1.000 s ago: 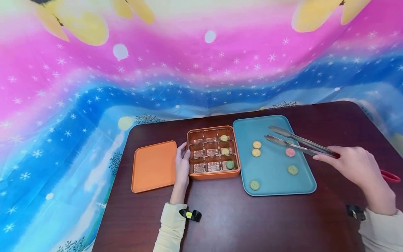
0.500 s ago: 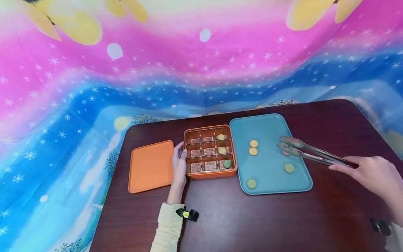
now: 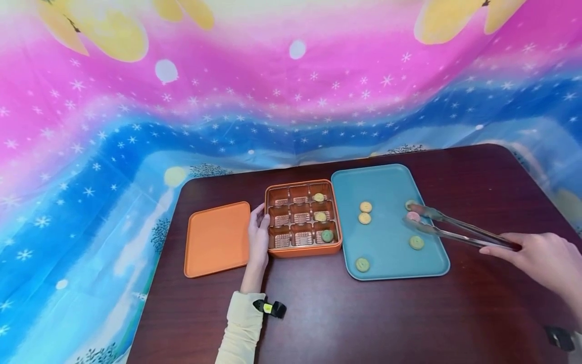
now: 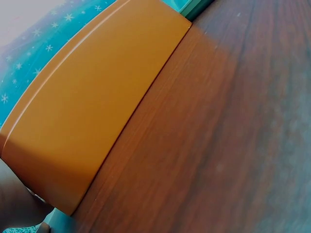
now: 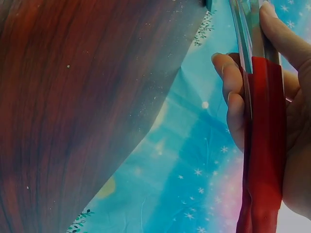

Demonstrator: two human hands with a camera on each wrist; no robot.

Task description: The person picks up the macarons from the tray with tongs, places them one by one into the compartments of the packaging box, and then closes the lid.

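My right hand grips metal tongs, whose red handle shows in the right wrist view. The spread tong tips stand on either side of a pink cookie on the blue-green tray. A greenish cookie lies partly behind the upper tip. My left hand rests against the left wall of an orange box. The box's brown divided insert holds two pale yellow cookies and a green cookie in its right column.
An orange lid lies left of the box. Also on the tray are two yellow cookies, a green cookie at the front left corner and another green cookie near the right edge. A patterned cloth hangs behind the table.
My right hand has moved right and down, bringing the tong tips from above the tray to either side of the pink cookie. The left hand stays at the box; the view has shifted slightly.
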